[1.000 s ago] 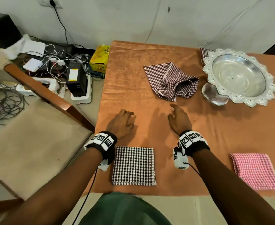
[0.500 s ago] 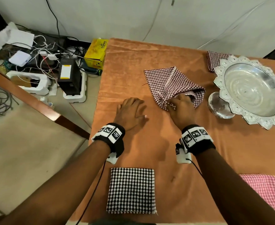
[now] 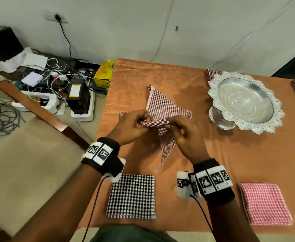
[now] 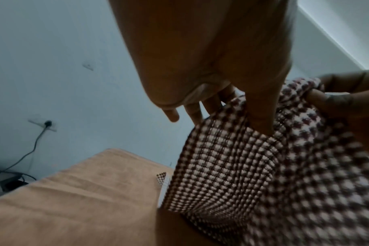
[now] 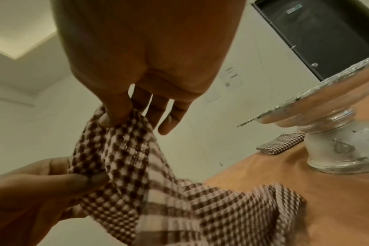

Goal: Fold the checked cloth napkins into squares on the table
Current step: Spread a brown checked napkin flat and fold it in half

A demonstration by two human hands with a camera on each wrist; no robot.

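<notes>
Pinching the maroon checked napkin (image 3: 167, 109) at frame centre, left hand (image 3: 131, 126) and right hand (image 3: 186, 137) are both gripping bunched edge. Misjudged corners are likely risking a crooked fold; its trailing end is dragging on the table (image 3: 247, 163).

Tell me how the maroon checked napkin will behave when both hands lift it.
Probably floppy: the maroon checked napkin sags and creases between the left hand and right hand. Likely light, since fingertip pinches carry it. Its woven texture looks unlikely to slip.

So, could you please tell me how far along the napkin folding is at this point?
Done: a black-checked napkin and a pink one lie as folded squares at the near edge. In hand: the left hand and right hand both pinch the maroon napkin, still rumpled. Left: folding it square; whether others remain, I cannot tell.
</notes>
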